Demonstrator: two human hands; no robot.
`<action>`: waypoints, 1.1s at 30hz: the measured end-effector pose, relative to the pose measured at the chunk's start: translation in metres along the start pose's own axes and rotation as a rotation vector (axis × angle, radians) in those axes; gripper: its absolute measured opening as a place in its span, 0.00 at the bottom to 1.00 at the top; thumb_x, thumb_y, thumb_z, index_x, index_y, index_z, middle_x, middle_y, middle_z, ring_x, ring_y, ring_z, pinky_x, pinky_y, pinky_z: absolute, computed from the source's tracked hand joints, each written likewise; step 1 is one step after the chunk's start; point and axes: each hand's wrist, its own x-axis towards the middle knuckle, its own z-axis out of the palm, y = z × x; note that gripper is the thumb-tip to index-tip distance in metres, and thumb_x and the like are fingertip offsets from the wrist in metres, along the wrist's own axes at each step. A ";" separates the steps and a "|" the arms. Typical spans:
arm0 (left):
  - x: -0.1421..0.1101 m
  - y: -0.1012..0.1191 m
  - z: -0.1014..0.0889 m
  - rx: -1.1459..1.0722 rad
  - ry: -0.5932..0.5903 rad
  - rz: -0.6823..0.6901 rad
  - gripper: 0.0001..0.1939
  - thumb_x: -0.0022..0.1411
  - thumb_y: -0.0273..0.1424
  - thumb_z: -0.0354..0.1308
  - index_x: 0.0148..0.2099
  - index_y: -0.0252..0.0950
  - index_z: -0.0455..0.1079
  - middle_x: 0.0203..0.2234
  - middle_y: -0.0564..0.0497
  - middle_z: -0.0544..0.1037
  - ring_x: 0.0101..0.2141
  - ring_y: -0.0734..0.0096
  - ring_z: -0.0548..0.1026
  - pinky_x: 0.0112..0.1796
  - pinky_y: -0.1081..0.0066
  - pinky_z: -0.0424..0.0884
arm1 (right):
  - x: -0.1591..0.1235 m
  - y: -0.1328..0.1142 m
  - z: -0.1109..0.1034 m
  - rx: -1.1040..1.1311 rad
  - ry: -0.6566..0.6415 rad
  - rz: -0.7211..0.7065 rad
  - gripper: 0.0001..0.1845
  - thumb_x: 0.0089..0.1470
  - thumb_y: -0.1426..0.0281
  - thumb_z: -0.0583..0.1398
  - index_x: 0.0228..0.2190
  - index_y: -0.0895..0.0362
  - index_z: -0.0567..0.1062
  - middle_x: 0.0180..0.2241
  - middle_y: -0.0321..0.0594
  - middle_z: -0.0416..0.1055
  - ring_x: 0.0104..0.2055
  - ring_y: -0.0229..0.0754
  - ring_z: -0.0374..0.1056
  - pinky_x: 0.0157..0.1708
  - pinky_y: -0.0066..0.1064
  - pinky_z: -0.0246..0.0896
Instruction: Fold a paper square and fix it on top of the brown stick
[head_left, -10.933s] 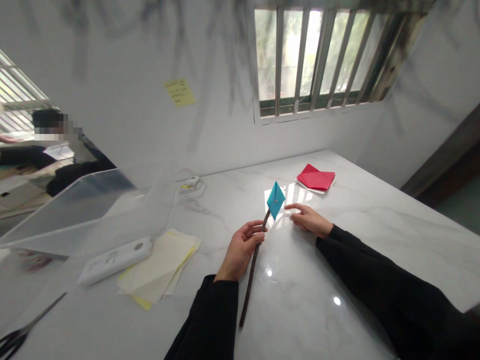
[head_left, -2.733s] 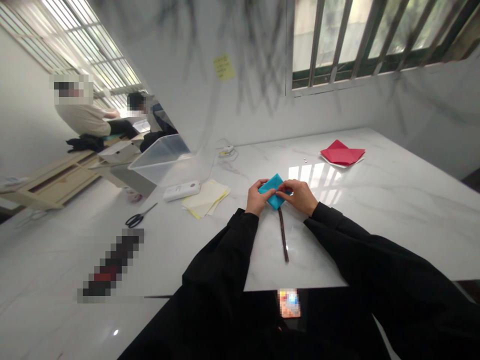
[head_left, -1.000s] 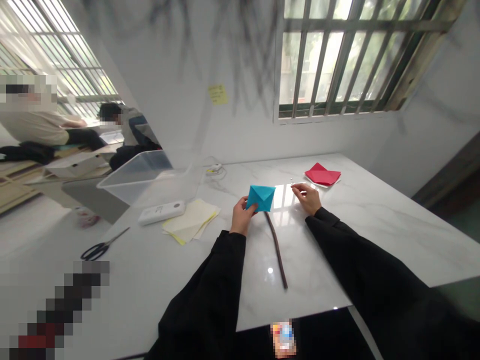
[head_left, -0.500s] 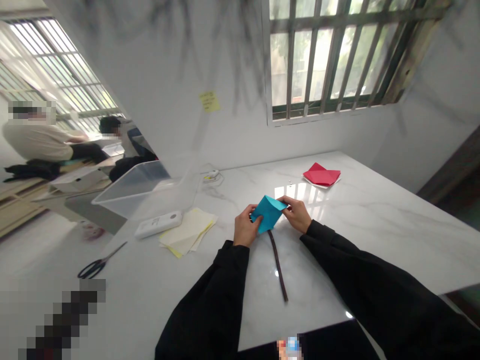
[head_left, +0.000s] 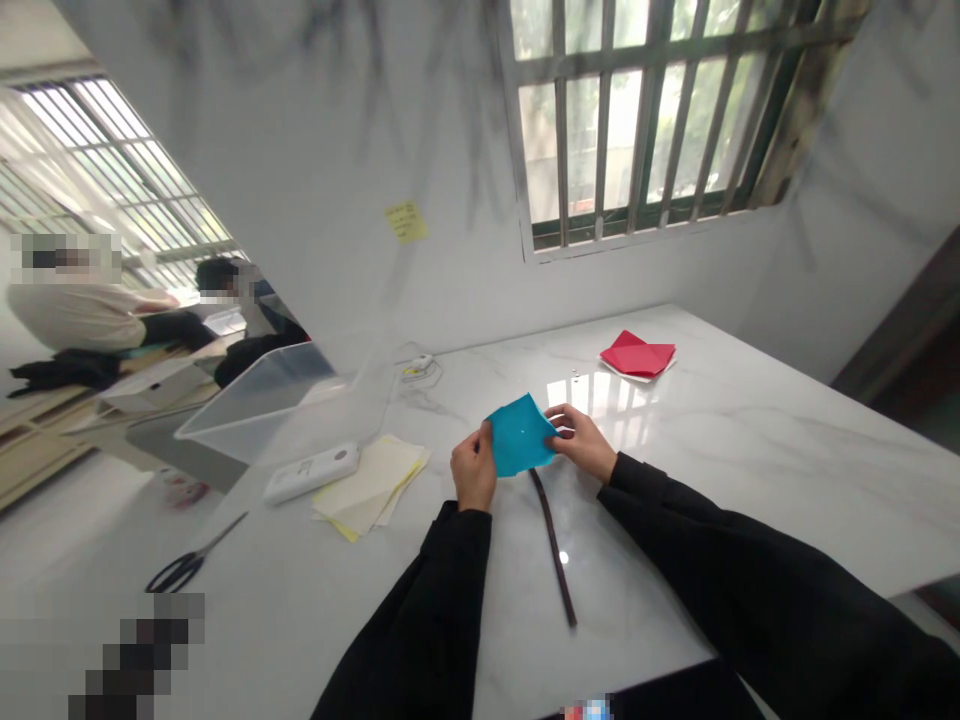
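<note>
Mid-frame, a four-sided piece of bright blue paper (head_left: pixel 521 440) is pinched at its left and right sides by the left hand (head_left: pixel 474 474) and right hand (head_left: pixel 583 443). It should be light and easily creased, best held by its edges. The slim dark-brown stick (head_left: pixel 553 545) seems partly hidden behind it.

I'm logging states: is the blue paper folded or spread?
Looks spread: the blue paper shows one broad face between the left hand and right hand; any folds behind are hidden.
</note>
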 end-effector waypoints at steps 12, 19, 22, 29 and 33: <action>0.013 -0.018 0.002 -0.187 0.046 -0.015 0.11 0.61 0.39 0.56 0.34 0.36 0.73 0.26 0.53 0.74 0.30 0.68 0.70 0.35 0.72 0.65 | -0.011 -0.012 -0.002 -0.347 0.057 -0.381 0.15 0.58 0.70 0.56 0.33 0.54 0.84 0.48 0.43 0.79 0.43 0.44 0.74 0.40 0.34 0.68; 0.005 -0.010 -0.001 -0.003 0.152 0.074 0.20 0.67 0.43 0.54 0.26 0.38 0.63 0.19 0.56 0.64 0.26 0.71 0.63 0.31 0.71 0.59 | -0.008 -0.006 -0.003 -0.274 0.042 -0.229 0.27 0.58 0.57 0.63 0.54 0.59 0.81 0.25 0.36 0.72 0.26 0.38 0.62 0.30 0.32 0.64; 0.006 -0.009 0.003 -0.252 0.101 -0.050 0.21 0.66 0.47 0.56 0.27 0.37 0.68 0.20 0.54 0.68 0.27 0.70 0.68 0.31 0.72 0.64 | -0.005 -0.006 -0.002 -0.042 0.005 -0.136 0.34 0.53 0.51 0.66 0.54 0.62 0.80 0.26 0.37 0.73 0.27 0.38 0.64 0.31 0.33 0.66; 0.011 -0.002 0.002 -0.755 0.046 -0.524 0.14 0.64 0.38 0.61 0.44 0.33 0.76 0.34 0.47 0.83 0.34 0.66 0.80 0.40 0.68 0.77 | -0.004 -0.002 0.002 0.088 -0.040 -0.060 0.36 0.50 0.49 0.68 0.52 0.63 0.80 0.21 0.33 0.68 0.26 0.36 0.61 0.32 0.32 0.64; 0.015 0.000 -0.020 -0.767 -0.267 -0.541 0.21 0.60 0.39 0.65 0.51 0.31 0.77 0.39 0.41 0.84 0.41 0.56 0.83 0.46 0.59 0.79 | -0.004 -0.004 -0.003 -0.006 -0.124 -0.141 0.33 0.53 0.53 0.68 0.52 0.63 0.79 0.22 0.32 0.69 0.26 0.35 0.60 0.31 0.31 0.61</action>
